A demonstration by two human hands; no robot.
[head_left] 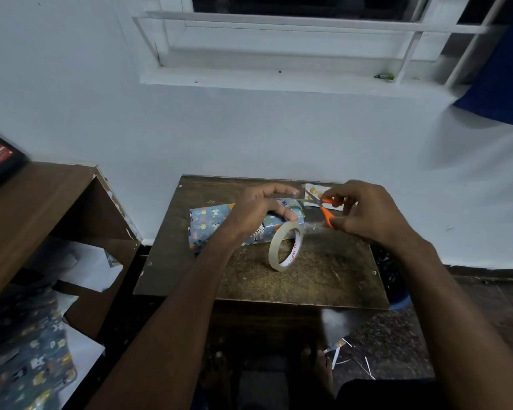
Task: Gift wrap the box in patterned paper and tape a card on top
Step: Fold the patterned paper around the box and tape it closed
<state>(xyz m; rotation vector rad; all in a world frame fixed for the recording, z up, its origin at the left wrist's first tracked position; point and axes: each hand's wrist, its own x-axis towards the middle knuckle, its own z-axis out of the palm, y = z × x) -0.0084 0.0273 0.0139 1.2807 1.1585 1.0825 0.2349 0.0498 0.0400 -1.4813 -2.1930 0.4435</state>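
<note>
In the head view, the wrapped box (pixel 216 224), covered in blue animal-patterned paper, lies at frame centre on the brown tabletop (pixel 323 279). The left hand (pixel 261 211) hovers over it, thumb and fingers pinching a stretched strip of clear tape. The tape roll (pixel 285 247) hangs on edge just below. The right hand (pixel 365 214) grips orange-handled scissors (pixel 323 209), blades at the strip. A card (pixel 313 192) lies behind. Spare patterned paper (pixel 33 362) sits lower left.

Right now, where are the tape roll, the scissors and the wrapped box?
tape roll (pixel 274 250): head view, on its clear outer band.
scissors (pixel 326 213): head view, on the orange handle.
wrapped box (pixel 211 220): head view, on its patterned top.
</note>
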